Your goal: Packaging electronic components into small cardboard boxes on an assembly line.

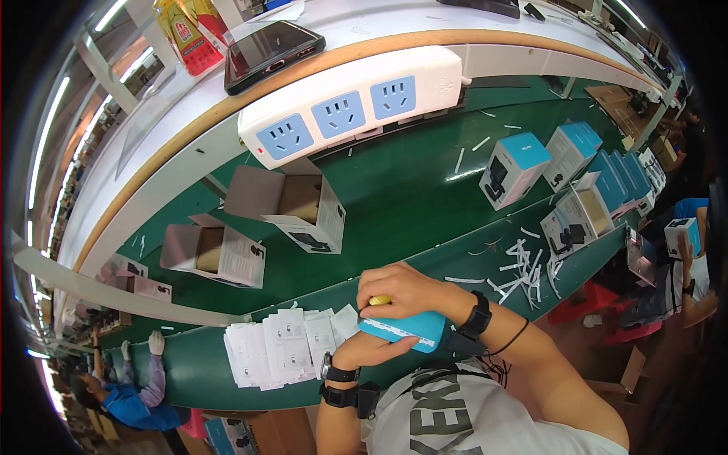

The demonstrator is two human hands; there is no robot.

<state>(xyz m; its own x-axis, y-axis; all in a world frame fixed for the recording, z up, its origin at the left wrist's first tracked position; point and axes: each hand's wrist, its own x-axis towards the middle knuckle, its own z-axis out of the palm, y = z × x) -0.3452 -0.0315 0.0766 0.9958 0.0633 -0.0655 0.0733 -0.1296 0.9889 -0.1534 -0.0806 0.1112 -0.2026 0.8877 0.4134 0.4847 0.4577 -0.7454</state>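
Close in front of me is a blue-topped box (pixel 430 324) with a white strip along its near edge. My left hand (pixel 361 350) grips its left side, with the thumb lying along the near edge. My right hand (pixel 402 288) is closed round a small yellow object (pixel 381 300) over the far side of the box. Only part of that object shows between the fingers, so its kind is hidden. To the left of my hands, stacks of white printed sheets (pixel 284 345) lie on the green bench top (pixel 205 364).
Open boxes (pixel 307 208) stand on the green conveyor belt (pixel 387 189) beyond, with closed blue-topped boxes (pixel 516 171) at the right. Torn white paper strips (pixel 523 273) litter the bench. A white power strip (pixel 353 102) hangs under the shelf, which bears a phone (pixel 273 53). Co-workers (pixel 140 402) sit at both sides.
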